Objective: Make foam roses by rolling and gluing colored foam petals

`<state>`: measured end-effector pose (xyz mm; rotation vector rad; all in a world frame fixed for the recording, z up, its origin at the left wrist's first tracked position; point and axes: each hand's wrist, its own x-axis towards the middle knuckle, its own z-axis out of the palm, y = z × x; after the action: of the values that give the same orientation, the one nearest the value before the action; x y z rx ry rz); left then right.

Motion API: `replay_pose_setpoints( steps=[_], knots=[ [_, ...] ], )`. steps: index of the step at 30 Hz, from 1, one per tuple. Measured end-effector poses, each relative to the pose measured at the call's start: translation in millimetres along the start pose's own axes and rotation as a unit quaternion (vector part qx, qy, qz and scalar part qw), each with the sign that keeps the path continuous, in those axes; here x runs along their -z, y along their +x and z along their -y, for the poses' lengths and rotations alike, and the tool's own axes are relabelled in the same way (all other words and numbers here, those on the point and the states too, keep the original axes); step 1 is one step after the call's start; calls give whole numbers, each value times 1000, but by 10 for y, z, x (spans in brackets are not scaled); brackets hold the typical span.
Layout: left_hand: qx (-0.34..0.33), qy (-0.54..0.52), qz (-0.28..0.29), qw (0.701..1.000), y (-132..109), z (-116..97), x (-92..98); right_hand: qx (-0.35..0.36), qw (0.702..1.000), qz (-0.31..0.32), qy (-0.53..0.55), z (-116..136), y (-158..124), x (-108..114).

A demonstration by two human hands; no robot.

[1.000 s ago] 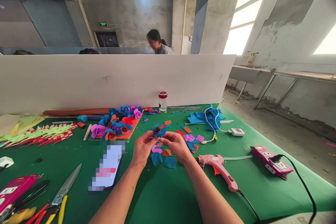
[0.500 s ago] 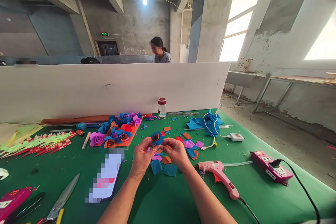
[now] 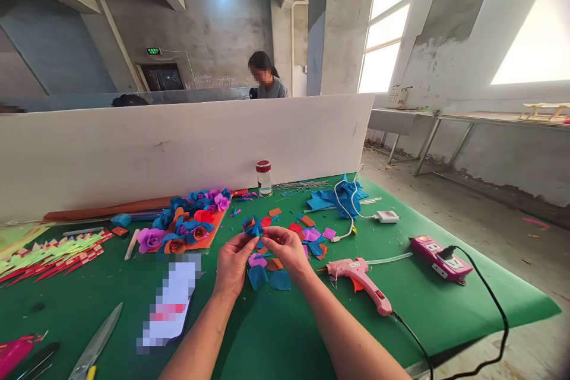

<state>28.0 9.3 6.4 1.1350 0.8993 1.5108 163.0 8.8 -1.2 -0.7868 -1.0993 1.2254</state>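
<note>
A blue flower with a brownish centre (image 3: 252, 226) is held up over the green table (image 3: 262, 341), pinched at its base between both hands. My left hand (image 3: 232, 262) grips it from the left with thumb and fingers together. From the right, my right hand (image 3: 285, 249) closes its fingertips on the same flower. Loose blue petals (image 3: 279, 280), with purple and orange ones, lie under and beyond the hands. Finished-looking flowers in purple, blue and orange (image 3: 176, 242) rest on an orange sheet at the left.
A pink glue gun (image 3: 360, 276) lies right of my hands, its cord running to the front edge. Nearby are a power strip (image 3: 439, 256), white charger (image 3: 386, 217), phone (image 3: 171, 303), scissors (image 3: 98, 338) and glass jar (image 3: 263, 179). A person (image 3: 269, 80) is behind the white board (image 3: 200, 148).
The view has turned a little to the right, so the scene appears further left. The flower has been tilted, showing more of its side, and both hands still hold it.
</note>
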Motion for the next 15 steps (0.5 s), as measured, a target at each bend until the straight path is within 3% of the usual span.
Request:
replay_pose_setpoints(
  steps=[8, 13, 15],
  knots=[
    [-20, 56, -34, 998, 5, 17, 7, 14, 999, -2, -32, -76, -2, -34],
    [-46, 89, -63, 993, 19, 56, 28, 132, 974, -25, -180, -68, -82, -102],
    [-49, 85, -70, 993, 23, 66, 31, 149, 963, -18, -224, -50, -108, -110]
  ],
)
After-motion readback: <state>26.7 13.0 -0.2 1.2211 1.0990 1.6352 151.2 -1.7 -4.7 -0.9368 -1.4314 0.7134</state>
